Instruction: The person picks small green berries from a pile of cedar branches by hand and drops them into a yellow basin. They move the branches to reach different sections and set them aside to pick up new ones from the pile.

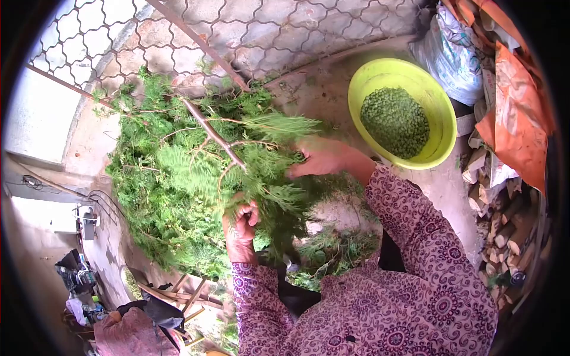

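A leafy evergreen branch point(215, 137) with a bare brown stem lies across the front of a large heap of green foliage point(148, 196). My left hand point(242, 222) is closed, its fingers curled round part of the branch at its lower end; the leaves hide the exact grip. On the other side, my right hand point(323, 157) reaches among the feathery sprigs, slightly blurred, with a gap between its fingers and nothing visible held there. To the upper right stands a yellow tub point(444, 121) holding many small round green pieces point(395, 121).
A wavy wire grille point(261, 35) borders the far side. At the right are a white sack point(454, 56), orange sheeting point(516, 113) and stacked firewood point(504, 237). More cut sprigs point(332, 252) lie before me. A wooden frame point(190, 293) and draped cloth point(133, 332) are lower left.
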Demonstrator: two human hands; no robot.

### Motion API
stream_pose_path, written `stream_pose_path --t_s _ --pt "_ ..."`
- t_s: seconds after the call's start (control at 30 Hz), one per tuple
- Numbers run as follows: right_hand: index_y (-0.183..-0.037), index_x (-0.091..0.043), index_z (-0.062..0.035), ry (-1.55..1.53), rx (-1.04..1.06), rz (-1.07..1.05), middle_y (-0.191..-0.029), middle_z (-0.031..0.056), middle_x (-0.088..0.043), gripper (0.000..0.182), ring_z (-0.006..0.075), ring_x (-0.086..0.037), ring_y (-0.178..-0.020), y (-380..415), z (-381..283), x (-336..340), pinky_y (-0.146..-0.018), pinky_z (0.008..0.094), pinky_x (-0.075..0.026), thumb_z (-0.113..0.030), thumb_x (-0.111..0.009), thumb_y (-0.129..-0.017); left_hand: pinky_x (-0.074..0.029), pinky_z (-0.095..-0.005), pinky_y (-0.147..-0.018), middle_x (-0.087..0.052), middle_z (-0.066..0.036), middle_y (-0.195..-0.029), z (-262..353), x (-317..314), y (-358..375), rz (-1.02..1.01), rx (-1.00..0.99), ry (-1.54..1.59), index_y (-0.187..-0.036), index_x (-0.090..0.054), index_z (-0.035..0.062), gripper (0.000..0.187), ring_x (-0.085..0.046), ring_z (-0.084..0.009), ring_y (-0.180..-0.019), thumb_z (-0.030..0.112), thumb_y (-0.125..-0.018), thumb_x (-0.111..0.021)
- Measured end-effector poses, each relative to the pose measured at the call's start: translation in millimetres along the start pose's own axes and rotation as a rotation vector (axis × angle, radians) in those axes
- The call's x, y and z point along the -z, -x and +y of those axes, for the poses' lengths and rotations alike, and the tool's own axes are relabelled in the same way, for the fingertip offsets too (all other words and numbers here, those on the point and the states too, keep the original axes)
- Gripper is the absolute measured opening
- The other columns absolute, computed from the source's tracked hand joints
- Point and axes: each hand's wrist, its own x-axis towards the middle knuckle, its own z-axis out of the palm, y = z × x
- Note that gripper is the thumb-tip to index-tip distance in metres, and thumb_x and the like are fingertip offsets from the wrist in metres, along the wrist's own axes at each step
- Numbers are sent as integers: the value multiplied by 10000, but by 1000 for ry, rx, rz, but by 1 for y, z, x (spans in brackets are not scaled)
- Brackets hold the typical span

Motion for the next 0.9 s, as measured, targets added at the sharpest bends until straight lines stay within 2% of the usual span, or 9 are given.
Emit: stream_pose_path --t_s 0.03,0.27,0.3,0.43,0.6,0.73,0.8,0.83,0.9 --pt "-1073 -501 27 -196 37 -46 -969 162 -596 477 211 -543 -919 4 -1 -3 -788 342 -419 -352 -598 -800 -314 -219 -392 -561 -83 -667 -1 3 -5 42 42 -38 -963 -528 -45 287 -397 -103 -422 21 -686 -558" --pt "-987 -554 11 -678 72 -40 -755 80 -615 333 154 -575 -725 2 -4 -8 -661 283 -444 -276 -588 -822 -463 -243 -640 -589 -129 -975 -18 -10 -13 23 -176 -517 -1233 -392 -55 461 -562 -137 -747 181 -862 -533" --pt "-970 -563 3 -742 49 16 -759 72 -615 297 147 -576 -686 1 -4 -14 -622 275 -446 -255 -588 -825 -430 -307 -847 -490 -191 -1167 -19 -11 -12 -32 -167 -510 -1276 -335 -57 612 -514 -201 -1001 287 -837 -588" --pt "-963 -570 -16 -875 -103 68 -780 64 -611 243 139 -576 -651 6 -22 -17 -542 259 -449 -213 -598 -823 -323 -353 -977 -354 -211 -1286 -25 -36 4 -155 -176 -543 -1309 -270 -53 839 -374 -269 -1165 324 -710 -722" --pt "-1016 -554 -24 -931 -132 83 -822 62 -609 280 117 -573 -706 -7 -15 -48 -557 257 -455 -209 -615 -815 -306 -342 -990 -373 -170 -1251 -69 -34 6 -241 -140 -620 -1359 -143 11 946 -364 -260 -1176 154 -637 -736" --pt "-996 -547 2 -965 -158 43 -854 91 -591 299 147 -575 -721 1 -46 -53 -585 263 -476 -215 -631 -808 -326 -363 -954 -429 -121 -1180 -102 -6 -10 -159 -164 -791 -1263 -288 52 771 -324 -220 -1188 137 -635 -727" --pt "-1036 -546 -15 -948 -105 21 -892 103 -589 354 139 -572 -746 4 -48 -53 -618 258 -478 -294 -603 -826 -335 -358 -928 -445 -111 -1133 -132 37 -39 -72 -660 -1587 -1205 -328 74 632 -359 -185 -1144 115 -689 -692" --pt "-1056 -545 -25 -856 -59 12 -901 105 -590 374 135 -571 -750 4 -50 -52 -639 261 -475 -324 -582 -835 -326 -344 -934 -449 -96 -1104 -129 47 -46 -76 -361 -877 -1202 -337 90 540 -396 -180 -1092 111 -754 -637" --pt "-1075 -544 -34 -767 -14 4 -911 107 -590 395 132 -569 -755 4 -51 -52 -660 263 -472 -353 -562 -844 -345 -338 -915 -449 -81 -1102 -117 35 -32 13 -475 -908 -1195 -347 84 503 -416 -184 -1064 128 -775 -620"
